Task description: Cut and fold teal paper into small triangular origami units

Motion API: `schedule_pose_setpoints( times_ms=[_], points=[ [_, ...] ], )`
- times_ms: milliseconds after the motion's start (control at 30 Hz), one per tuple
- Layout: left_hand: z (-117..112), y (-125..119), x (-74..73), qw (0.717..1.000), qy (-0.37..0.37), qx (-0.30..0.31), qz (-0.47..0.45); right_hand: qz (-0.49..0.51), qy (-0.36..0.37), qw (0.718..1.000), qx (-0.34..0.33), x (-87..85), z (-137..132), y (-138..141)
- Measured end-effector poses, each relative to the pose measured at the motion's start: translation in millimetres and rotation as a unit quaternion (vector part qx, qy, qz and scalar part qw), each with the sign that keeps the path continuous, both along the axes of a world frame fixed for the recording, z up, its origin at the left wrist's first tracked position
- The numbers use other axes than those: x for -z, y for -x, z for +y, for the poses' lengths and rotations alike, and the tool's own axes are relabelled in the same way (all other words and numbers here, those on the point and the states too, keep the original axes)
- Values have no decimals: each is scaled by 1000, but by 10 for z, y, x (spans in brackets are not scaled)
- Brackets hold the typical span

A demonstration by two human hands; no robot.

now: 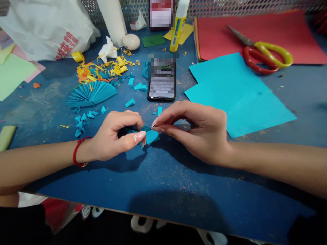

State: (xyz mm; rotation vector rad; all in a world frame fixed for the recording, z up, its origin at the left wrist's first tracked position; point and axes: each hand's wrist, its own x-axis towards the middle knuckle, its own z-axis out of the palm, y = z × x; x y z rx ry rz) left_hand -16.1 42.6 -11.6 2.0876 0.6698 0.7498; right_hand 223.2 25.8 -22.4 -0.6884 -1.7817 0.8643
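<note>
Between my two hands is a small piece of blue paper (152, 136), partly hidden by the fingers. My left hand (116, 136), with a red braided bracelet (78, 152) at the wrist, pinches it between thumb and forefinger. From the other side, my right hand (196, 127) closes thumb and fingertips at the paper's upper edge. Just behind my hands lie small blue paper scraps (81, 124) and a pleated blue paper fan (93, 93).
Beyond stand a phone (162, 81) with its keyboard showing, a glue stick (179, 25) and a pile of yellow shreds (120, 66). Blue sheets (245, 98), a red sheet stack (217, 37) and scissors (265, 58) lie right. A white bag (48, 23) stands back left.
</note>
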Motion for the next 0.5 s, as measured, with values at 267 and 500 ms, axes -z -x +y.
schedule_pose_setpoints(
  times_ms=[267, 500],
  points=[
    [-66, -42, 36, 989, -117, -82, 23, -44, -61, 997, 18, 27, 30, -16],
    [-98, -29, 6, 979, -178, -91, 42, -44, -62, 997, 9, 35, 41, -38]
  ],
)
